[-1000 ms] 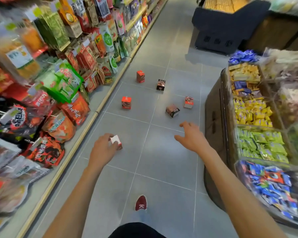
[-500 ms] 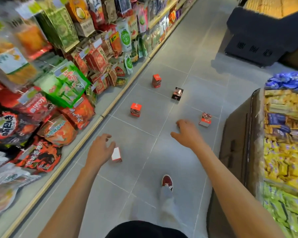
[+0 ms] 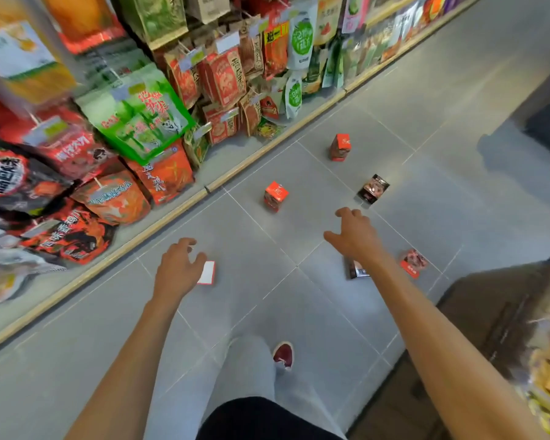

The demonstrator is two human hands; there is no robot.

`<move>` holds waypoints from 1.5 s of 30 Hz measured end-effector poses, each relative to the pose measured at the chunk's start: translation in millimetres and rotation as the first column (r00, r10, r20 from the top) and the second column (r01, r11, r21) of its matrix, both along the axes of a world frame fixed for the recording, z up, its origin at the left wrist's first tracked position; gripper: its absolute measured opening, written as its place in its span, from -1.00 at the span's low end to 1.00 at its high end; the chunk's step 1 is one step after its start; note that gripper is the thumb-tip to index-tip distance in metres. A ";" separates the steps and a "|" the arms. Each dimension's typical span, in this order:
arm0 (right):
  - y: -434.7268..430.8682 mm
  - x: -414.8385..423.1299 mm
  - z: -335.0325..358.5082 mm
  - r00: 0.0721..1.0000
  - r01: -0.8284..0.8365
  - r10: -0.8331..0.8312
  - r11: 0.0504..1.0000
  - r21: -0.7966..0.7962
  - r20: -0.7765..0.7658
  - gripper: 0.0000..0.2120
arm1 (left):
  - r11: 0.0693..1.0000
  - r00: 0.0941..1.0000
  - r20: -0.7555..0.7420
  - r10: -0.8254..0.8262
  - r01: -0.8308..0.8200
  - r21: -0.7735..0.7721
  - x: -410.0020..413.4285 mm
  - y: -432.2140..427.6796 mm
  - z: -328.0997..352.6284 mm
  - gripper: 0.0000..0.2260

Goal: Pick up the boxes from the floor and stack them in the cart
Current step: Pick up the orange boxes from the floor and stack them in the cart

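I have my left hand (image 3: 180,268) spread just beside the white-faced box (image 3: 207,273) lying flat on the floor (image 3: 299,312), my right hand (image 3: 354,235) empty above a dark box (image 3: 358,269). They look light, stiff cardboard; I'd pinch across the narrow sides.

chinese print on nearly all shelf packs, mostly blurred. "大" legible in white on red snack bag (image 3: 73,150); large white characters on black-red bag (image 3: 5,179), not clear enough to read. white characters on orange bag (image 3: 161,177) unclear. small white mark on red box (image 3: 276,195) top, unreadable. no numbers legible.
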State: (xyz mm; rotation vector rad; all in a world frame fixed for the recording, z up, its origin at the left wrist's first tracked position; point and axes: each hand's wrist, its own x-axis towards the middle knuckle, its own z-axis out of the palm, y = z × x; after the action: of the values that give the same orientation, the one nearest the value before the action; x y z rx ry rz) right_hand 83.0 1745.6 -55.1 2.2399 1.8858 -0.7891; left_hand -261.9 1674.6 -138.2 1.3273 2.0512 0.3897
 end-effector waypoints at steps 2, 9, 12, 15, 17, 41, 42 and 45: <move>22.7 0.4 -11.0 1.000 -0.014 0.014 1.000 -0.017 -0.001 -0.38 | 0.999 0.999 0.017 0.041 -0.041 -0.015 1.6 10.3 -8.8 -0.65; 97.6 -12.0 -51.3 0.998 -0.058 0.059 0.996 -0.066 0.001 -0.37 | 0.977 0.983 0.033 0.180 -0.174 -0.123 -4.1 51.8 -58.7 -0.52; 130.8 -19.8 -76.7 0.998 -0.066 0.068 0.994 -0.085 0.017 -0.36 | 0.962 0.974 0.051 0.221 -0.209 -0.176 -11.0 69.0 -90.1 -0.52; 163.7 -30.2 -108.5 0.993 -0.102 0.107 0.990 -0.098 0.041 -0.32 | 0.950 0.963 0.080 0.258 -0.238 -0.202 -17.1 89.3 -125.6 -0.52; 180.2 -38.7 -133.7 0.986 -0.140 0.149 0.983 -0.118 0.069 -0.30 | 0.943 0.956 0.091 0.278 -0.253 -0.215 -20.9 96.2 -154.3 -0.53; 347.5 -49.0 -558.5 0.971 -0.226 0.230 0.972 -0.065 0.065 -0.26 | 0.856 0.868 -0.257 0.425 -0.478 -0.197 -0.3 118.3 -551.7 -0.29; 356.7 -49.0 -574.1 0.972 -0.224 0.226 0.974 -0.038 0.059 -0.26 | 0.860 0.861 -0.285 0.422 -0.479 -0.173 -2.5 121.3 -565.4 -0.24; 384.3 -52.1 -616.7 0.978 -0.204 0.202 0.978 0.037 0.053 -0.23 | 0.826 0.832 -0.327 0.448 -0.526 -0.205 -11.6 130.8 -597.6 -0.03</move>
State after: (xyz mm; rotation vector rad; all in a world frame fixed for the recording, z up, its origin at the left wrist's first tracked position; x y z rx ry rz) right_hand 30.9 2129.9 -671.8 2.0254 2.0841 -0.6626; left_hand -273.4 1805.4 -735.8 0.6855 2.5638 0.1207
